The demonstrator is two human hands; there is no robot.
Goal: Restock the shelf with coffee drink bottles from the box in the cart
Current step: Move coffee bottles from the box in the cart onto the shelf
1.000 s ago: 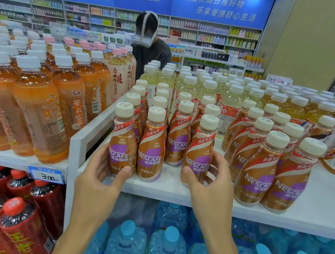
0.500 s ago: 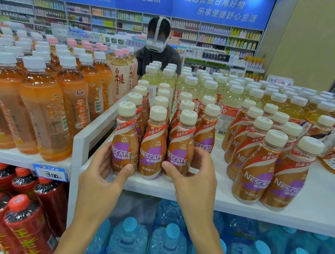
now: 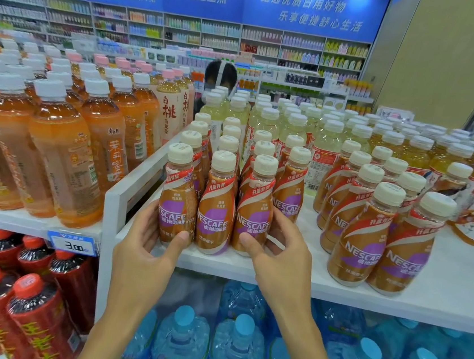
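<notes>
**Coffee drinks, front row.** Three bottles stand close together at the near-left corner of the white shelf (image 3: pixel 249 270). All are upright, long axis vertical, cream caps up, labels facing the near edge.

- Left-front Nescafé bottle (image 3: pixel 178 202): gripped by the left hand (image 3: pixel 142 251). The thumb lies across its lower front and the fingers curl round its left side, mostly hidden.
- Middle Nescafé bottle (image 3: pixel 216 206): stands between the other two.
- Right-front Nescafé bottle (image 3: pixel 254 208): gripped by the right hand (image 3: pixel 283 255). The thumb is on the lower front and the fingers (image 3: pixel 282 228) wrap round its right side.

**Same shelf.** More rows of the same drink run back behind these three. A second Nescafé block (image 3: pixel 371 233) stands apart to the right, and pale yellow drinks (image 3: pixel 268 124) stand farther back.

**Surroundings.**
- Left of the white divider rail (image 3: pixel 116 195): orange tea bottles (image 3: pixel 63 159), with a price tag (image 3: pixel 73 245) beneath them.
- Lower shelves: red-capped bottles (image 3: pixel 23 302) on the left, blue water jugs (image 3: pixel 238 341) on the right.
</notes>
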